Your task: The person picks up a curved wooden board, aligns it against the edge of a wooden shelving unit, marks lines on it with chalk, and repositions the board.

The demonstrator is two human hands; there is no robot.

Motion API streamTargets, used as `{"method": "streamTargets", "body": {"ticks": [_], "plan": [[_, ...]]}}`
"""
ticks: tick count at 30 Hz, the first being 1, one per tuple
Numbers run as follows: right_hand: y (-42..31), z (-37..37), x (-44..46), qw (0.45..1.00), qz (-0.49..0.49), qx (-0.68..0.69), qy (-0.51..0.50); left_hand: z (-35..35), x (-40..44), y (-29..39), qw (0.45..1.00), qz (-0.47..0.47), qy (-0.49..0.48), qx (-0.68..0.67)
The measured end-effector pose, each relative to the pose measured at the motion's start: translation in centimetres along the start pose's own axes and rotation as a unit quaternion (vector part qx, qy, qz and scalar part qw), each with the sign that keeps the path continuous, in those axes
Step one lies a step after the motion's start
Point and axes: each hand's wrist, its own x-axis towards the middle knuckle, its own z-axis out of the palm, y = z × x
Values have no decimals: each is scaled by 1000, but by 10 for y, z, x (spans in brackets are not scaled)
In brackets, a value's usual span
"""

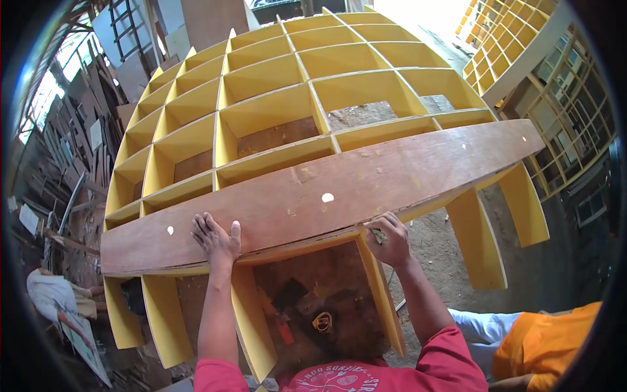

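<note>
A long reddish-brown board point(287, 206) lies face up across the near part of a yellow wooden frame point(349, 88), running crosswise over the ribs, with several yellow rib ends jutting out on the person's side. The left hand point(221, 245) rests on the board's top face toward its left end, fingers open and spread, thumb apart, the wrist near the close edge; it presses on the wood rather than gripping it. The right hand point(392, 240) is at the near edge, right of the middle, its fingers curled around a small green thing point(377, 236) that is mostly hidden, so what it is cannot be told. The board looks thin for its length, probably stiff across its width but apt to bend or bounce along it, and likely more awkward than heavy. Its face seems smooth enough for a palm to slide a little, and the rough near edge may splinter. The better hold would be with both hands well apart on the long edges, not at the narrowing right tip. Whether it is loose or fixed cannot be told. Below, between two ribs, lies a tape measure point(322, 322).
</note>
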Motion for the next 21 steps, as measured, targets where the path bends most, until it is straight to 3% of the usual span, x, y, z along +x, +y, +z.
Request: {"method": "streamTargets", "body": {"ticks": [21], "plan": [[-1, 13, -5, 999, -2, -37, 5, 3, 0, -1, 1000, 9, 12, -3]]}}
